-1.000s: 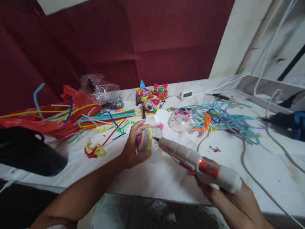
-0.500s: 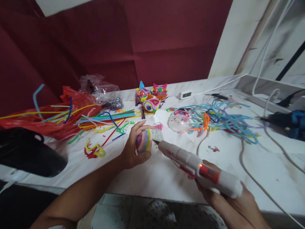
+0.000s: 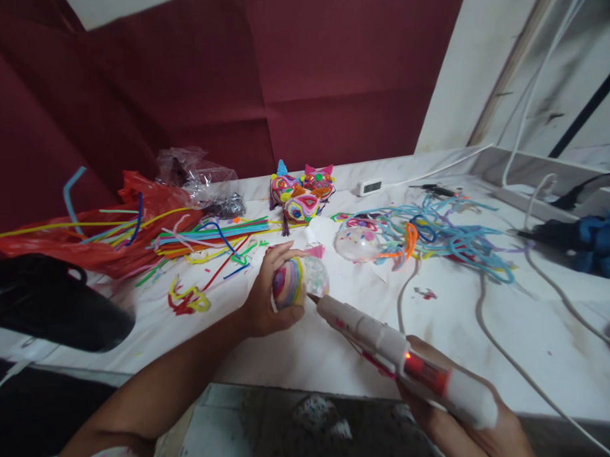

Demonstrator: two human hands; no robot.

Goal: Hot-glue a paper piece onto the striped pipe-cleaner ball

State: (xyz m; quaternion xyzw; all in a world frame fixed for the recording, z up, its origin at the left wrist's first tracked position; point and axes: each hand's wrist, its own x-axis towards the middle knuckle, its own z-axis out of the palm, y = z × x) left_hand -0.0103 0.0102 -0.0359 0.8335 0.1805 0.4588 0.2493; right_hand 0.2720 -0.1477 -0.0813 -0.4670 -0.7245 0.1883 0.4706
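Note:
My left hand [image 3: 267, 298] grips a clear ball [image 3: 297, 281] partly wrapped in coloured pipe-cleaner spirals, held just above the white table [image 3: 453, 330]. My right hand [image 3: 467, 431] holds a white hot glue gun [image 3: 397, 356] with a red glowing light. Its nozzle points up-left and touches the ball's lower right side.
Loose pipe cleaners [image 3: 215, 235] spill from a red plastic bag [image 3: 100, 232] at the left. Two finished colourful cat-face pieces [image 3: 301, 190] stand at the back. A second clear ball [image 3: 358, 243] and a blue pipe-cleaner tangle [image 3: 450, 237] lie at the right. Cables [image 3: 494, 342] cross the table; a black object [image 3: 47, 301] sits at the left edge.
The glue gun has dropped lower and toward me, its nozzle now at the ball's lower right. The ball has turned slightly in my left hand.

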